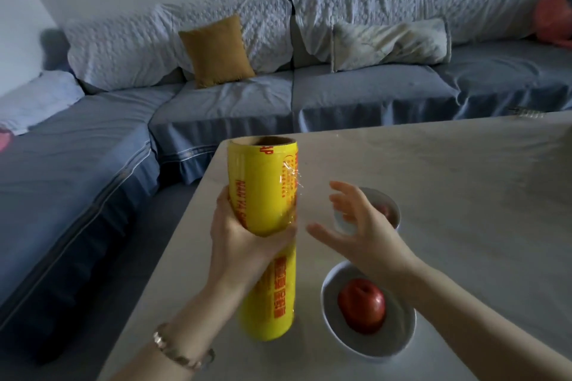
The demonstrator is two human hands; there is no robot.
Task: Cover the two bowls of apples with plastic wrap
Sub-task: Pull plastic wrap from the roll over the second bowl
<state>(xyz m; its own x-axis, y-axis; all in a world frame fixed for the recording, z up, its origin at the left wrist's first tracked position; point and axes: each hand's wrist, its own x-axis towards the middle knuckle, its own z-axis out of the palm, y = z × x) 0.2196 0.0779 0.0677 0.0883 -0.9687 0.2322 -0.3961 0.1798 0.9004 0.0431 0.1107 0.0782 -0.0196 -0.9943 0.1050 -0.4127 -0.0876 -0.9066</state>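
- Yellow plastic wrap roll [263,170], printed in red, stands upright on the grey table [448,164]. The left hand [244,235] grips its middle, fingers curled round it.
- Crinkled loose film shows on the roll's right side.
- The right hand [362,226] hovers just beside it, fingers spread, holding nothing.
- 2 white bowls: the near bowl [331,318] holds a red apple [362,305]; the far bowl [391,204] is partly hidden behind the right hand.
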